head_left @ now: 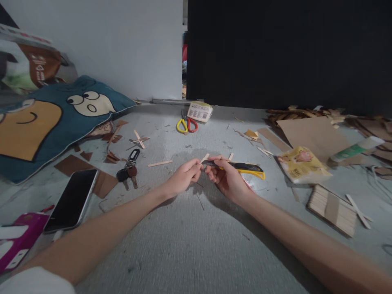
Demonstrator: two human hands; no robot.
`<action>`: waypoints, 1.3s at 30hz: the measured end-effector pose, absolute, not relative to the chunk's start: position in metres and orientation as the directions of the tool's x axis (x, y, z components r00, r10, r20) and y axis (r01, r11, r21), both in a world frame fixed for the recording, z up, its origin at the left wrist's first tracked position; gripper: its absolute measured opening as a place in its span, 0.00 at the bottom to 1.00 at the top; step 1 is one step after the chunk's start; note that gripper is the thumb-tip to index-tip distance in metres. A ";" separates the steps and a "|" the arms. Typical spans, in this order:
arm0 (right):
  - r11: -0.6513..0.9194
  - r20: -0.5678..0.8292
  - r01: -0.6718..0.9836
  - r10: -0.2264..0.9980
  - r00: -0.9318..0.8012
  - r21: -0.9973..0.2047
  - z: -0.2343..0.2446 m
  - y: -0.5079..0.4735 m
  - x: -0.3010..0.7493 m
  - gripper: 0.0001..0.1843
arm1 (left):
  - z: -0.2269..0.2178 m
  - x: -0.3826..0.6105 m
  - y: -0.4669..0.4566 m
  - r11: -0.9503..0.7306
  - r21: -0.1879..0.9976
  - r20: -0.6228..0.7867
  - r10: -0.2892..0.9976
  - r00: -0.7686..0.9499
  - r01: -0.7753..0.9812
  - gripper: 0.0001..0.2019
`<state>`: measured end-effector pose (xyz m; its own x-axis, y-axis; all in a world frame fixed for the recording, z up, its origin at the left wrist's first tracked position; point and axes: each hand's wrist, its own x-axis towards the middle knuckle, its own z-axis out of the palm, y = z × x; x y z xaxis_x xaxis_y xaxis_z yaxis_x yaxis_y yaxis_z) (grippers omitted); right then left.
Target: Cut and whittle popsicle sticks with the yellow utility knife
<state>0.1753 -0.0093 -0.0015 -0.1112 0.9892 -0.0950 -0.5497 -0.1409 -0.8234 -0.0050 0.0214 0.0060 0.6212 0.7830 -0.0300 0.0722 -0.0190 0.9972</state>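
Observation:
Near the middle of the grey tabletop, my right hand (pixel 228 179) is closed around a yellow and black utility knife (pixel 245 167), its handle pointing right and its blade end toward my left hand. Between finger and thumb, my left hand (pixel 185 177) pinches a small wooden craft stick (pixel 204 158), whose end sticks up past the fingers. The knife's front end meets the stick there; the exact contact is hidden by the fingers. Behind the knife, the tip of another craft stick (pixel 230 156) shows. A single loose stick (pixel 160 163) lies left of my left hand.
Red and yellow-handled scissors (pixel 187 125) lie at the back beside a small packet (pixel 199 112). Keys (pixel 128 171), a phone (pixel 72 200) and a cushion (pixel 92 118) are on the left. A yellow packet (pixel 301 165), glue stick (pixel 357 149) and bundled sticks (pixel 332 210) lie right.

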 end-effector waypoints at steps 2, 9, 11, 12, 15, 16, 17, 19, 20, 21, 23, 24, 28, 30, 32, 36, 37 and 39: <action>-0.168 -0.115 -0.564 0.985 -0.129 -0.808 -0.003 -0.008 0.176 0.07 | 0.006 -0.005 0.021 -0.013 0.996 -0.042 0.788 0.614 0.085 0.14; -0.135 -0.088 -0.499 0.989 -0.117 -0.856 -0.004 -0.010 0.175 0.09 | 0.006 -0.005 0.021 -0.024 0.996 -0.032 0.790 0.612 0.084 0.16; 0.088 0.091 -0.341 0.996 0.006 -0.936 -0.002 -0.011 0.178 0.09 | 0.005 -0.004 0.020 -0.023 0.996 -0.031 0.796 0.605 0.081 0.16; 0.232 0.221 -0.203 0.972 0.075 -0.951 -0.001 -0.012 0.181 0.10 | 0.005 -0.004 0.019 -0.029 0.996 -0.029 0.804 0.594 0.089 0.16; 0.511 0.558 0.284 0.822 0.116 -0.812 -0.001 -0.011 0.190 0.10 | 0.002 -0.003 0.015 -0.093 0.986 -0.001 0.832 0.555 0.140 0.16; 0.531 0.598 0.366 0.796 0.095 -0.764 -0.002 -0.010 0.192 0.08 | 0.002 -0.003 0.014 -0.126 0.979 0.018 0.838 0.545 0.160 0.16; 0.527 0.605 0.407 0.792 0.085 -0.746 -0.004 -0.009 0.193 0.06 | 0.002 -0.003 0.013 -0.158 0.970 0.036 0.841 0.540 0.183 0.16; 0.497 0.560 0.405 0.827 0.047 -0.767 -0.007 -0.008 0.193 0.05 | 0.002 -0.003 0.012 -0.216 0.948 0.060 0.842 0.536 0.235 0.15; 0.486 0.534 0.395 0.846 0.014 -0.780 -0.008 -0.008 0.191 0.05 | 0.003 -0.003 0.011 -0.238 0.935 0.064 0.841 0.537 0.261 0.14; 0.479 0.513 0.395 0.858 -0.024 -0.784 -0.008 -0.008 0.190 0.05 | 0.004 -0.003 0.010 -0.255 0.924 0.064 0.839 0.540 0.286 0.13; 0.477 0.488 0.421 0.868 -0.090 -0.771 -0.007 -0.009 0.188 0.05 | 0.005 -0.003 0.010 -0.284 0.902 0.064 0.833 0.550 0.324 0.11; 0.478 0.482 0.443 0.869 -0.113 -0.758 -0.007 -0.009 0.188 0.05 | 0.005 -0.003 0.009 -0.296 0.893 0.066 0.831 0.553 0.338 0.11; 0.497 0.494 0.502 0.856 -0.152 -0.708 -0.007 -0.007 0.189 0.07 | 0.004 -0.002 0.008 -0.326 0.868 0.070 0.826 0.559 0.374 0.11; 0.509 0.509 0.494 0.848 -0.149 -0.705 -0.010 -0.005 0.190 0.06 | 0.003 -0.002 0.008 -0.332 0.863 0.067 0.822 0.565 0.381 0.12; 0.508 0.502 0.461 0.853 -0.147 -0.728 -0.014 -0.004 0.191 0.06 | 0.003 -0.002 0.008 -0.336 0.856 0.058 0.818 0.573 0.393 0.12; 0.496 0.473 0.439 0.865 -0.170 -0.749 -0.017 -0.002 0.192 0.05 | 0.004 -0.002 0.007 -0.333 0.846 0.033 0.812 0.583 0.416 0.11; 0.498 0.474 0.440 0.864 -0.171 -0.747 -0.017 -0.002 0.193 0.05 | 0.004 -0.002 0.007 -0.331 0.848 0.031 0.811 0.584 0.414 0.11; 0.504 0.480 0.439 0.860 -0.175 -0.743 -0.017 -0.002 0.193 0.05 | 0.004 -0.003 0.006 -0.332 0.852 0.037 0.809 0.587 0.405 0.10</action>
